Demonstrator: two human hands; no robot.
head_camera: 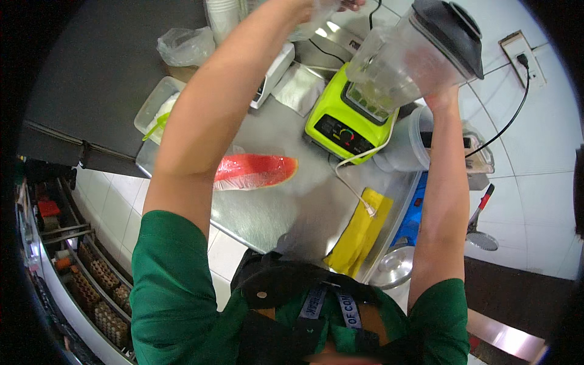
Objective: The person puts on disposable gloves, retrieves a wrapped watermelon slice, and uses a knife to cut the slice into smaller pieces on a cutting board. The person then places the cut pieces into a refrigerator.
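My right hand (440, 93) is against the far side of a clear blender jar (388, 64) with a black lid (449, 32); its fingers are blurred behind the plastic. The jar is tilted above or on a lime-green blender base (351, 123). My left hand (351, 4) reaches to the top edge, partly cut off, beside clear plastic (319, 16); its grip cannot be made out. A wrapped slice of watermelon (260, 171) lies on the steel table (255, 219), below my left forearm. A white cord with a plug (370, 211) rests on a yellow cloth (362, 232).
A plastic tub with a green-handled utensil (157, 125) stands at the left. Stacked white cups (223, 18) and a plastic bag (187, 45) are at the back. Right of the blender are a clear container (406, 146), a round metal lid (394, 267) and a hanging strainer (481, 239).
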